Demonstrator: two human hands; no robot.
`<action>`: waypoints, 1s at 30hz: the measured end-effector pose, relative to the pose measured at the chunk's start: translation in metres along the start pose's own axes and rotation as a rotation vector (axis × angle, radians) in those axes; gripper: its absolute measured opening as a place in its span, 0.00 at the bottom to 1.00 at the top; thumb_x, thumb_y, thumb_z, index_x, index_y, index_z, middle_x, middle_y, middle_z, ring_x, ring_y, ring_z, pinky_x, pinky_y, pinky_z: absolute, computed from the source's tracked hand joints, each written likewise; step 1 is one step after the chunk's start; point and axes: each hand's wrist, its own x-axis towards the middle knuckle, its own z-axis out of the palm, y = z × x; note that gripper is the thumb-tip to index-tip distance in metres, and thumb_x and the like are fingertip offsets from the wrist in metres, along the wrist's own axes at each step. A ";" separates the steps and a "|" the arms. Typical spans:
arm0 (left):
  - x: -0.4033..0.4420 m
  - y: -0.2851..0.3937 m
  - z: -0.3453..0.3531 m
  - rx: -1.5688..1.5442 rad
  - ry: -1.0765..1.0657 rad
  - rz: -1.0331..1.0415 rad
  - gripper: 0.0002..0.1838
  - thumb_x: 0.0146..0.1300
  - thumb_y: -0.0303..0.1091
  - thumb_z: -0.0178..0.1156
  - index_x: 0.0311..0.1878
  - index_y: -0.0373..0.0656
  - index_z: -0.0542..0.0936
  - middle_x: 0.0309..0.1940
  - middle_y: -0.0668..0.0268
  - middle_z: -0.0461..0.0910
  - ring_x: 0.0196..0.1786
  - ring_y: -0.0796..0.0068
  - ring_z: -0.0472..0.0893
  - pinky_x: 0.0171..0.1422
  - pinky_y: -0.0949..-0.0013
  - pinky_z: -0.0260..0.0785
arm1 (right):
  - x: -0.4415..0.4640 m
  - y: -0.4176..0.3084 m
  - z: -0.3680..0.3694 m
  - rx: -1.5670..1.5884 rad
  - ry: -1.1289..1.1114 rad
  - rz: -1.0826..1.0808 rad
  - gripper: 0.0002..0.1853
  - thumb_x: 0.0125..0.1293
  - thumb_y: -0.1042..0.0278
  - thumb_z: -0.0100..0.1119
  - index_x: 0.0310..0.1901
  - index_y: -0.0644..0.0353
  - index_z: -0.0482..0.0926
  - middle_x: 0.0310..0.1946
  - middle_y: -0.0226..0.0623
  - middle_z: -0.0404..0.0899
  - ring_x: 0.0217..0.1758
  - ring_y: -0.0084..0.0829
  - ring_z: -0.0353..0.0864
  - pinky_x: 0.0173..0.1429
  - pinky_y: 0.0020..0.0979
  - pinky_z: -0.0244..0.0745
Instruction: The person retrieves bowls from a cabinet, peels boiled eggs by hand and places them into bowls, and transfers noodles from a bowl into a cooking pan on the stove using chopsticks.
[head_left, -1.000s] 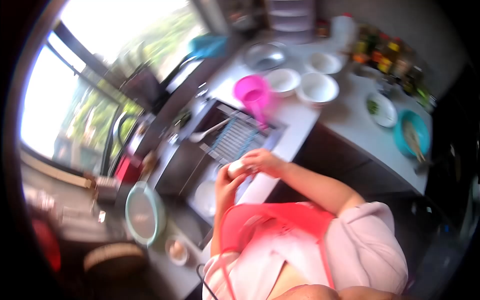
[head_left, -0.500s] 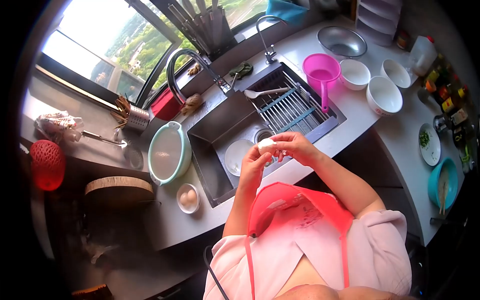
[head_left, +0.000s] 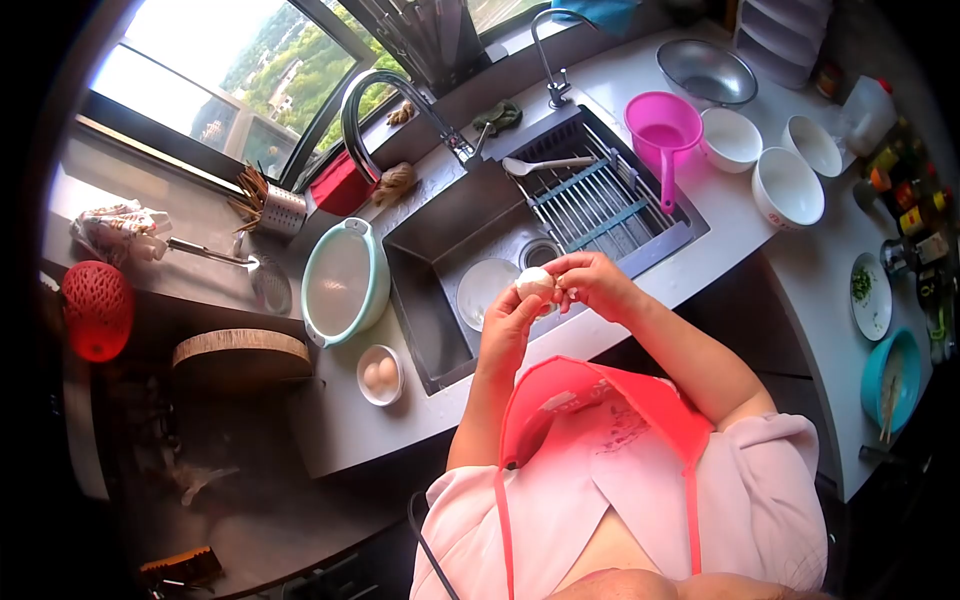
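Note:
A partly peeled egg, its white top bare, is gripped in the curled fingers of my left hand above the sink's front edge. My right hand is closed in a pinch at the egg's right side, with small white bits of eggshell at the fingertips. Beneath the hands is the dark sink, where a pale round dish lies beside the drain. On the counter left of the sink, a small white bowl holds two unpeeled eggs.
A light-blue basin stands left of the sink under the curved faucet. Over the sink's right part lies a drying rack with a white spoon. Beyond are a pink ladle, white bowls and a steel basin.
The egg has turned slightly in my fingers, showing more of its rounded white top. My right fingers have shifted a little along its side. The whole view has shifted slightly.

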 end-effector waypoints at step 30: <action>-0.011 0.014 -0.020 -0.313 0.000 -0.110 0.24 0.63 0.39 0.54 0.57 0.35 0.64 0.44 0.59 0.75 0.43 0.69 0.77 0.46 0.72 0.72 | 0.014 0.009 0.006 -0.018 0.048 0.063 0.09 0.59 0.72 0.55 0.38 0.68 0.76 0.27 0.38 0.77 0.25 0.24 0.78 0.26 0.24 0.75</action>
